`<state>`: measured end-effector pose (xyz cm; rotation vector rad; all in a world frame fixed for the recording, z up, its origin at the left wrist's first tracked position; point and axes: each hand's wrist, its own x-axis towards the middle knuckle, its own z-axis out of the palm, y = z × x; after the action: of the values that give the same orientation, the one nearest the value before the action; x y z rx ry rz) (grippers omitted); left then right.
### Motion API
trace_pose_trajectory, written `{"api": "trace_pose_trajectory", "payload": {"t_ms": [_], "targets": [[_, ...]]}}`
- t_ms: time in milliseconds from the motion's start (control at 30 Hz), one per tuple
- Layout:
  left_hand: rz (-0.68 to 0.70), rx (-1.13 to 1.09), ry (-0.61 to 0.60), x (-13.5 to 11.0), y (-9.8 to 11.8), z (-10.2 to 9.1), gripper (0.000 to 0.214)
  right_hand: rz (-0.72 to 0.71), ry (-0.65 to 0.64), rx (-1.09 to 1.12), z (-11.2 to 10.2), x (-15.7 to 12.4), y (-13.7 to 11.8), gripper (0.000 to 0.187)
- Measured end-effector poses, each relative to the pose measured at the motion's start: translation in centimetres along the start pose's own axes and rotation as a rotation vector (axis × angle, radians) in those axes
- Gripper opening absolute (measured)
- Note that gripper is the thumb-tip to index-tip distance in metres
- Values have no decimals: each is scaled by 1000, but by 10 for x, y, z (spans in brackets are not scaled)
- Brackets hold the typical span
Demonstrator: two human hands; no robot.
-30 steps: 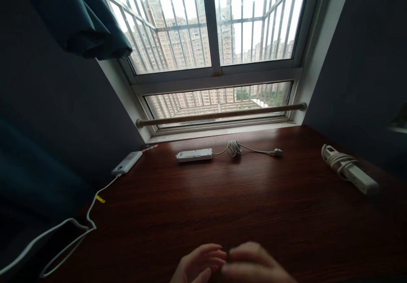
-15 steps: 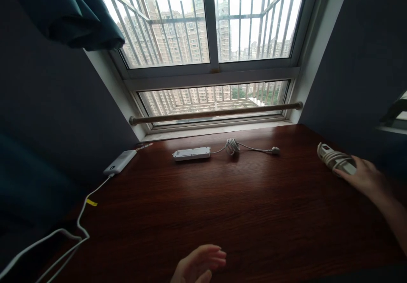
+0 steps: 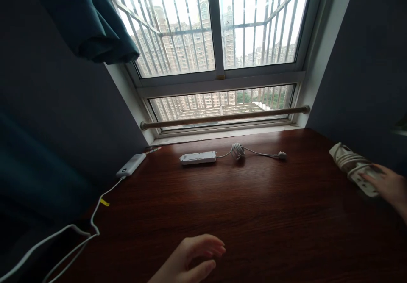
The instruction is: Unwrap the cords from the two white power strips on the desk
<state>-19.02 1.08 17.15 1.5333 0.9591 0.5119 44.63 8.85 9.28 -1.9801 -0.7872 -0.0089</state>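
At the right end of the desk lies a white power strip (image 3: pixel 365 183) with its cord wound around one end; several of its sockets show. My right hand (image 3: pixel 389 185) grips its right side, fingers lying over the casing. My left hand (image 3: pixel 193 257) hovers over the near middle of the desk, fingers loosely curved and thumb apart, with nothing in it. A second white power strip (image 3: pixel 199 158) rests near the window, with a coiled cord (image 3: pixel 238 151) and plug (image 3: pixel 282 155) stretched to its right.
A white device (image 3: pixel 132 165) with a cable (image 3: pixel 110 190) sits at the desk's left edge; the cable carries a yellow tag (image 3: pixel 104 202). Behind the reddish-brown desk (image 3: pixel 248 215) are a rail (image 3: pixel 222 117) and a barred window. A teal curtain (image 3: pixel 104 37) hangs at upper left.
The wound power strip has turned and shifted right under my right hand, and its sockets now show. My left hand reaches slightly further into view. The camera view has shifted slightly.
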Motion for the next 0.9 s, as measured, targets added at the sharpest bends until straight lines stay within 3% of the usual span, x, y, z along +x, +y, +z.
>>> {"api": "trace_pose_trajectory", "payload": {"t_ms": [100, 167, 233, 333, 400, 500, 633, 767, 900], "targets": [[14, 281, -39, 7, 33, -5, 33, 237, -55, 497, -6, -46, -72, 46], [89, 513, -92, 18, 58, -7, 37, 243, -205, 849, -3, -83, -131, 44], [174, 635, -144, 35, 78, -6, 44, 299, -395, 1009, 7, -119, -187, 40], [255, 592, -95, 72, 88, -2, 50, 290, -748, 1256, 30, -168, -248, 35], [238, 346, -141, 98, 84, -1, 51, 298, -959, 1350, 46, -197, -274, 30], [307, -114, -149, 126, 74, -6, 64, 375, -1142, 1464, 67, -232, -298, 23], [359, -472, -2, 129, 73, -14, 45, 451, -1306, 1548, 90, -266, -313, 21], [313, -654, 153, 126, 74, -13, 42, 316, -1362, 1593, 105, -290, -315, 30], [340, -700, 359, 136, 67, -6, 50, 103, -1330, 1522, 123, -298, -308, 38]]}}
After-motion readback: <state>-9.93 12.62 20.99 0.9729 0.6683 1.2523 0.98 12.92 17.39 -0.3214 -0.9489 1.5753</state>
